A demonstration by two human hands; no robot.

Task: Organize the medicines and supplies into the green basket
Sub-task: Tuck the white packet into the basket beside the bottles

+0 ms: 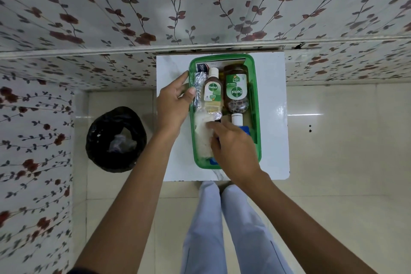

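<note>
A green basket (258, 109) sits on a small white table (271, 100). Inside lie a small Dettol bottle (213, 91), a larger brown Dettol bottle (236, 90), silver foil pill strips (198, 87), a white cotton roll in clear wrap (202, 138), a white-capped blue bottle (237, 119) and a box (201, 66) at the far end. My left hand (174, 102) rests on the basket's left rim, thumb over the edge. My right hand (233, 147) reaches into the near end, fingertips touching the cotton roll and covering most of the blue bottle.
A black bin (115, 139) lined with a bag stands on the tiled floor left of the table. Floral-patterned walls (200, 18) rise behind and to the left. My legs in pale trousers (222, 229) stand at the table's near edge.
</note>
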